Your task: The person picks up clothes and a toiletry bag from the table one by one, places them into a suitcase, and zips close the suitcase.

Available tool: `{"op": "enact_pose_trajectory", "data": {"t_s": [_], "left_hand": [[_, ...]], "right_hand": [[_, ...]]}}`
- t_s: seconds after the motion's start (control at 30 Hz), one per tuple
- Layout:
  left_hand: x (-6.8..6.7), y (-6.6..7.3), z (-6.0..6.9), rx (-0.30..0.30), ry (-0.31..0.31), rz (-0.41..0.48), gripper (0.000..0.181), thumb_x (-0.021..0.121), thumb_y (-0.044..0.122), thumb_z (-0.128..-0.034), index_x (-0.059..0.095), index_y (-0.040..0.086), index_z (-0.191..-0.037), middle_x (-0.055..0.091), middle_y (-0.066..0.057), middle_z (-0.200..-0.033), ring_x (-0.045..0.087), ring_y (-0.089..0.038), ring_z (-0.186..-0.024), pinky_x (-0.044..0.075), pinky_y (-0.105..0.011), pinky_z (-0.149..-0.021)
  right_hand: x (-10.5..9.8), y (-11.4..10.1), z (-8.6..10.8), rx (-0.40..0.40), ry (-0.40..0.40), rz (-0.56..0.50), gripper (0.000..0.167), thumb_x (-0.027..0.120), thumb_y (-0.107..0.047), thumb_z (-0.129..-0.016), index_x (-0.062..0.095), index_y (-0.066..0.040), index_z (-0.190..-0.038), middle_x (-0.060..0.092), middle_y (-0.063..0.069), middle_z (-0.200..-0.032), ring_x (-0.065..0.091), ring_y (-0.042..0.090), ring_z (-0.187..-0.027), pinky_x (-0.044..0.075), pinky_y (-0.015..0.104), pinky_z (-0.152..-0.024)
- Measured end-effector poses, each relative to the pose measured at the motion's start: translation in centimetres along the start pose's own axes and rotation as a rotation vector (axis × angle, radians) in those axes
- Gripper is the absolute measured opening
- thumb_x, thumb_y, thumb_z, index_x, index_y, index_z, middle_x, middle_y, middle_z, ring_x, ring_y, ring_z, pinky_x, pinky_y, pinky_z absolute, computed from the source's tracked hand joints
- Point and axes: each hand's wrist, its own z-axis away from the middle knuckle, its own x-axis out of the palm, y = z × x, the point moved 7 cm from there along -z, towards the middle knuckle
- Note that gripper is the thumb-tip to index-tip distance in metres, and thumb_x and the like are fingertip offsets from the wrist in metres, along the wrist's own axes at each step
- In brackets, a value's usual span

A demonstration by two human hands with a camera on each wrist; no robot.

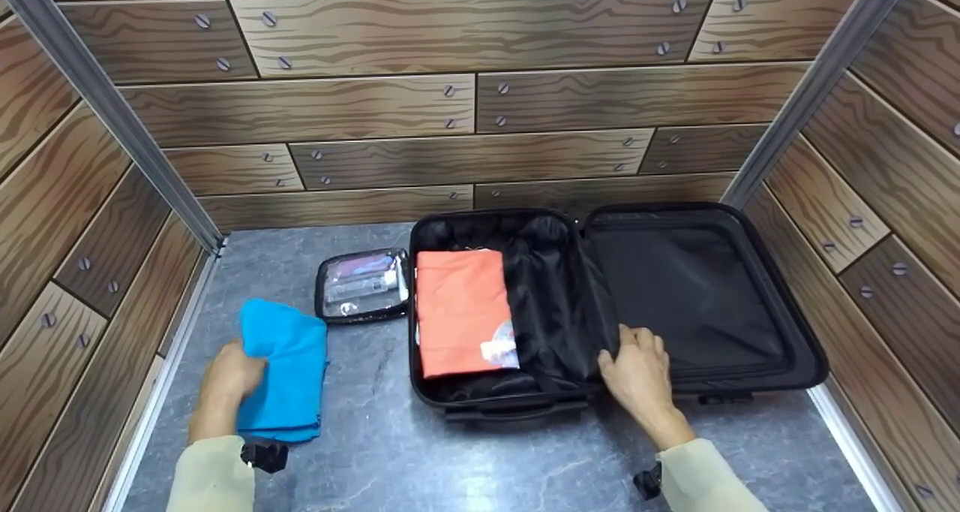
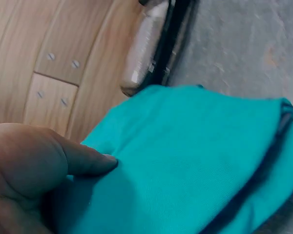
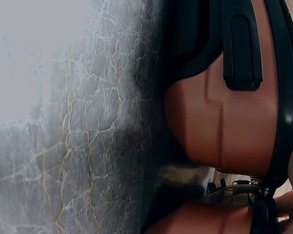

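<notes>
A folded blue cloth (image 1: 289, 369) is at the left, and my left hand (image 1: 234, 373) grips its left edge. In the left wrist view the thumb lies on top of the blue cloth (image 2: 185, 156); the other fingers are hidden. An open suitcase (image 1: 551, 309) with black lining stands at the centre right. My right hand (image 1: 639, 369) holds its edge near the hinge between the two halves. The right wrist view shows the suitcase's copper-coloured shell (image 3: 195, 122) and only a bit of the hand. A folded orange garment (image 1: 461, 309) lies in the left half.
Left of the suitcase, beside its wall, lies a clear pouch (image 1: 364, 285) with black trim and small items inside. The suitcase lid (image 1: 690, 294) lies folded open to the right. Wood-patterned walls (image 1: 472, 106) enclose the grey marbled surface (image 1: 390, 452) at the back and sides.
</notes>
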Motion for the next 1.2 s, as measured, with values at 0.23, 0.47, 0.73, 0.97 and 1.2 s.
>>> {"op": "enact_pose_trajectory", "data": {"t_s": [0.23, 0.47, 0.73, 0.97, 1.2], "left_hand": [[-1.3, 3.3, 1.0, 0.024, 0.031, -0.031, 0.067, 0.047, 0.018, -0.1082, 0.02, -0.012, -0.162, 0.033, -0.044, -0.156, 0.034, -0.066, -0.14, 0.035, -0.073, -0.113], [-2.7, 6.8, 2.3, 0.048, 0.099, -0.036, 0.066, 0.047, 0.021, -0.1082, 0.024, -0.008, -0.163, 0.039, -0.042, -0.154, 0.041, -0.064, -0.138, 0.038, -0.072, -0.111], [-3.9, 11.7, 4.2, 0.145, 0.227, 0.055, 0.057, 0.053, 0.023, -0.1072, 0.039, 0.002, -0.158, 0.054, -0.036, -0.146, 0.053, -0.059, -0.131, 0.046, -0.069, -0.103], [-3.3, 16.3, 4.8, 0.216, 0.25, 0.213, 0.054, 0.057, 0.027, -0.1069, 0.045, 0.007, -0.156, 0.061, -0.029, -0.143, 0.059, -0.05, -0.13, 0.048, -0.065, -0.103], [-0.6, 21.3, 4.7, 0.313, 0.191, 0.426, 0.053, 0.064, 0.022, -0.104, 0.051, 0.004, -0.152, 0.065, -0.024, -0.138, 0.062, -0.041, -0.125, 0.049, -0.058, -0.105]], "right_hand": [[0.1, 0.0, -0.1, -0.001, 0.005, 0.003, 0.063, 0.063, -0.023, -0.101, 0.048, 0.013, -0.15, 0.051, 0.033, -0.14, 0.045, 0.05, -0.13, 0.034, 0.065, -0.113], [0.1, -0.1, -0.1, -0.001, -0.002, 0.006, 0.063, 0.063, -0.024, -0.101, 0.047, 0.012, -0.15, 0.051, 0.033, -0.142, 0.044, 0.05, -0.131, 0.033, 0.065, -0.114], [0.1, -0.2, 0.0, -0.007, 0.006, 0.008, 0.063, 0.063, -0.024, -0.101, 0.047, 0.013, -0.15, 0.051, 0.033, -0.141, 0.044, 0.05, -0.13, 0.034, 0.065, -0.113], [0.1, -0.1, 0.0, -0.008, 0.019, 0.002, 0.063, 0.064, -0.023, -0.1, 0.048, 0.013, -0.149, 0.052, 0.033, -0.14, 0.045, 0.05, -0.13, 0.034, 0.063, -0.113], [0.2, -0.1, -0.1, -0.01, 0.019, 0.0, 0.063, 0.064, -0.024, -0.1, 0.048, 0.013, -0.149, 0.052, 0.033, -0.139, 0.045, 0.05, -0.129, 0.034, 0.064, -0.113]]}}
